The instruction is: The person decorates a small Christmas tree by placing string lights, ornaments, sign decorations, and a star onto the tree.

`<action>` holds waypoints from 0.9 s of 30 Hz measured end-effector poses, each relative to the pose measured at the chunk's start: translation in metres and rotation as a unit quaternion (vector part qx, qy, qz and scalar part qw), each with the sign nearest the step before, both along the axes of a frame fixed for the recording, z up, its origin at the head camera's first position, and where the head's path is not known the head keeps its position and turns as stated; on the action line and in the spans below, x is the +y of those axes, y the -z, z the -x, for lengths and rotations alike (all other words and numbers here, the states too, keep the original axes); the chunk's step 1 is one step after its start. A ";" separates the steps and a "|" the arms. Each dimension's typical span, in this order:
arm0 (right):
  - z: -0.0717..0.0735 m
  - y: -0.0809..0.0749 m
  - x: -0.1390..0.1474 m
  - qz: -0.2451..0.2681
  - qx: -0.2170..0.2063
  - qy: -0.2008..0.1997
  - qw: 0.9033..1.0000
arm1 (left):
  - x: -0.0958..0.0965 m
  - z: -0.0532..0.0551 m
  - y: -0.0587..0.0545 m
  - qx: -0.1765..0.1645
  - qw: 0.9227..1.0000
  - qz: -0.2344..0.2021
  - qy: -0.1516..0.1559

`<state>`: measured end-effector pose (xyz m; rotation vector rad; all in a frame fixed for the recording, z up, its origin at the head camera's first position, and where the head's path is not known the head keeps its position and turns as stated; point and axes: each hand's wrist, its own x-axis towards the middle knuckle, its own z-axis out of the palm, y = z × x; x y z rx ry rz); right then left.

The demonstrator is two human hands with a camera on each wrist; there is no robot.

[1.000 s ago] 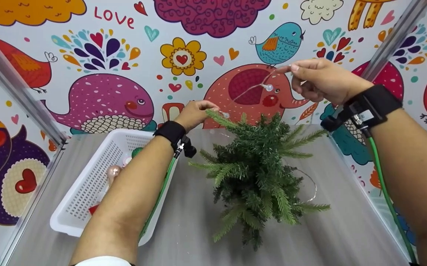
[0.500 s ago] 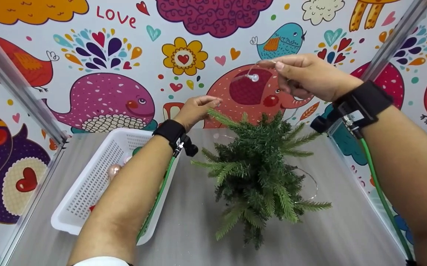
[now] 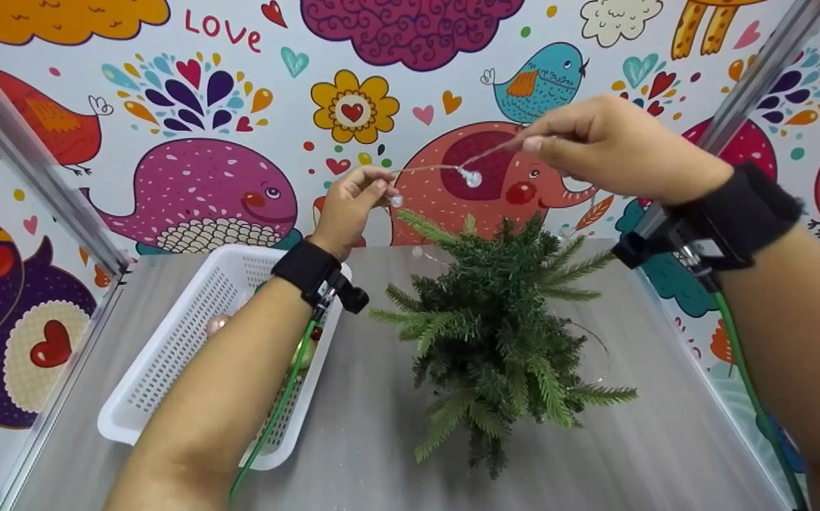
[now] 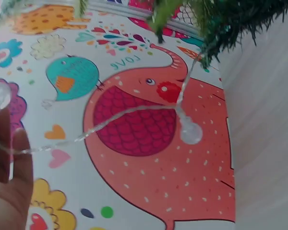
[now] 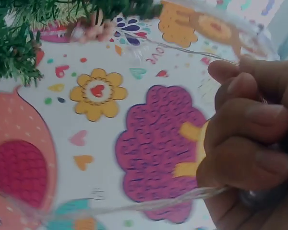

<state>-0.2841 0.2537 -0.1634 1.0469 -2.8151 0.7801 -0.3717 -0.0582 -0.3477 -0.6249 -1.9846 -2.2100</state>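
A clear-wired light string (image 3: 493, 151) stretches between my two hands behind the small green Christmas tree (image 3: 498, 319). One round clear bulb (image 3: 471, 179) hangs midway along that stretch. My left hand (image 3: 346, 209) pinches the wire beside another bulb (image 3: 396, 201), behind the tree's left branches. Higher up and to the right, my right hand (image 3: 608, 149) grips the wire between thumb and forefinger. In the right wrist view its fingers (image 5: 249, 143) curl inward, and a bulb (image 5: 261, 196) shows partly under them. More of the string (image 3: 594, 341) loops out at the tree's right side.
At the left stands a white perforated basket (image 3: 168, 341) with baubles (image 3: 218, 324) in it, partly hidden by my left forearm. A wall with cartoon animals (image 3: 218, 191) closes off the back of the grey table (image 3: 360, 440). Metal posts rise at both sides.
My left hand has come left and slightly up, and now holds the wire by a bulb. My right hand first moved left, then back right, pulling the string tauter between the hands.
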 end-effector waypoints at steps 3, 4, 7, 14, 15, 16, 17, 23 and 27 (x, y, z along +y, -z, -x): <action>-0.016 -0.002 0.001 -0.029 0.090 -0.029 0.995 | -0.003 -0.013 -0.004 0.006 0.998 -0.061 -0.002; -0.020 -0.001 0.003 -0.035 0.121 -0.043 0.991 | -0.004 -0.017 -0.005 0.009 0.997 -0.079 -0.001; -0.026 0.001 0.010 -0.045 0.204 -0.073 0.975 | -0.004 -0.028 -0.004 0.020 0.993 -0.117 0.006; -0.048 0.003 0.025 -0.067 0.283 -0.124 0.949 | -0.006 -0.045 0.006 0.071 0.989 -0.125 0.039; -0.054 0.005 0.027 -0.067 0.283 -0.128 0.948 | -0.007 -0.047 0.008 0.082 0.989 -0.119 0.045; -0.060 0.007 0.030 -0.069 0.275 -0.126 0.951 | -0.007 -0.049 0.010 0.091 0.988 -0.112 0.051; -0.067 0.009 0.033 -0.071 0.266 -0.126 0.953 | -0.008 -0.051 0.011 0.099 0.988 -0.107 0.059; -0.096 0.036 0.051 -0.005 0.173 -0.214 0.961 | -0.011 -0.065 0.017 0.141 0.983 -0.061 0.101; -0.114 0.057 0.055 0.039 0.075 -0.297 0.951 | -0.012 -0.071 0.020 0.176 0.976 -0.026 0.123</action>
